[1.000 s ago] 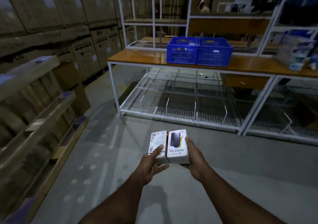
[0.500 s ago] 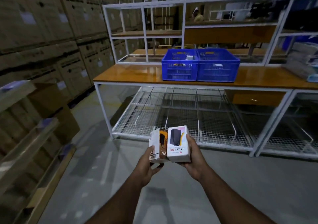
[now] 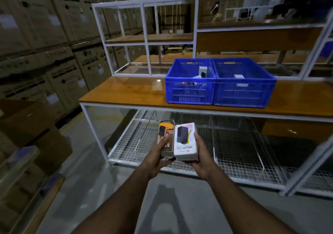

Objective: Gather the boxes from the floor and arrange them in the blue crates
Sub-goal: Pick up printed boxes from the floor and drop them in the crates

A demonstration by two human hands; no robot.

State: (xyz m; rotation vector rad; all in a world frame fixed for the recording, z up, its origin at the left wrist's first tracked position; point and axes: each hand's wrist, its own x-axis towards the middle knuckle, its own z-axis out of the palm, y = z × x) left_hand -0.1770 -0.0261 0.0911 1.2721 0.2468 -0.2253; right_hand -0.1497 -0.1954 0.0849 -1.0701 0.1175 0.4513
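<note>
Head view of a warehouse aisle. The left hand (image 3: 158, 157) grips a dark box (image 3: 165, 134) printed with an orange-and-black charger picture, thumb curled over its front and fingers under its base; the right hand (image 3: 199, 154) grips a white box (image 3: 184, 141) marked "HALLEY 20K", fingers wrapped round its right side and bottom. The two boxes stand upright and touch side by side, held low in front of the wire shelf (image 3: 234, 143) beneath the bench (image 3: 126, 91). On the bench top two blue crates (image 3: 239, 95) sit touching each other — the left crate (image 3: 189, 93) holds a white box standing near its back wall and other items too dim to tell, the right one a small white box lying inside. Stacked cartons (image 3: 45, 44) line the left wall. Compared with the frame half a second earlier, the bench and crates appear larger and nearer, the crate interiors are now visible from above, and the hands sit closer to the shelf edge — the grip on both boxes is unchanged, though the dark box shows more of its front face.
</note>
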